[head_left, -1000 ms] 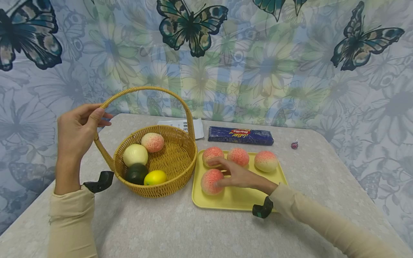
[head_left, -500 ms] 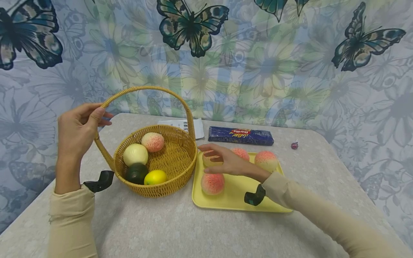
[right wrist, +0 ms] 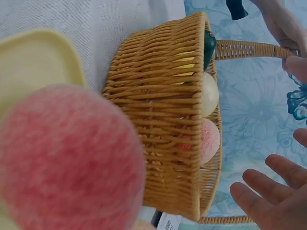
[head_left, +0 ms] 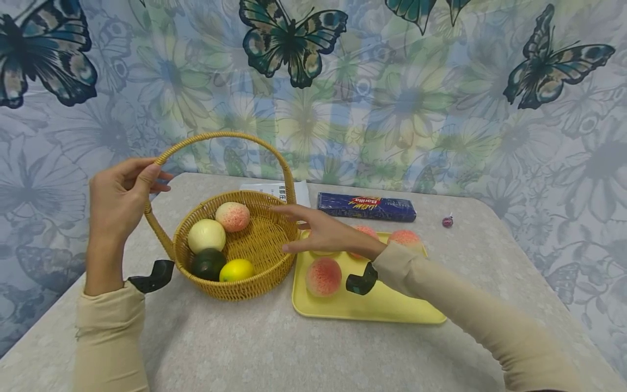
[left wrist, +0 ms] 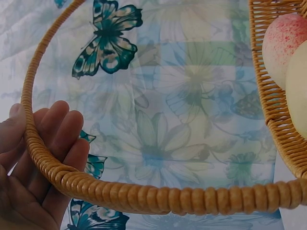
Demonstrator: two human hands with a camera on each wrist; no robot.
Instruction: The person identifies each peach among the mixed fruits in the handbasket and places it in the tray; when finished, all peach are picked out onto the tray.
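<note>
My left hand [head_left: 120, 198] holds the wrapped handle [head_left: 225, 134] of a wicker basket [head_left: 247, 290], thumb on one side and fingers behind it. Inside the basket lie a peach [head_left: 232, 216], a pale round fruit [head_left: 207, 236], a dark green avocado [head_left: 208, 264] and a lemon [head_left: 237, 270]. Fingers spread, my right hand [head_left: 325, 231] reaches over the basket's right rim and holds nothing. Beneath its wrist, a yellow tray [head_left: 382, 305] carries several peaches; the front peach [head_left: 324, 276] is in full view, while others are partly hidden by the hand and sleeve.
Behind the tray lies a dark blue Barilla pasta pack [head_left: 366, 207], beside a white printed packet [head_left: 299, 193] behind the basket. A small wrapped lollipop [head_left: 448, 221] sits toward the right. The butterfly-print cloth [head_left: 406, 109] hangs at the table's back edge.
My right hand has lifted off the peaches at the tray's left side and moved left to the basket's rim, carrying nothing. The left hand stays on the handle.
</note>
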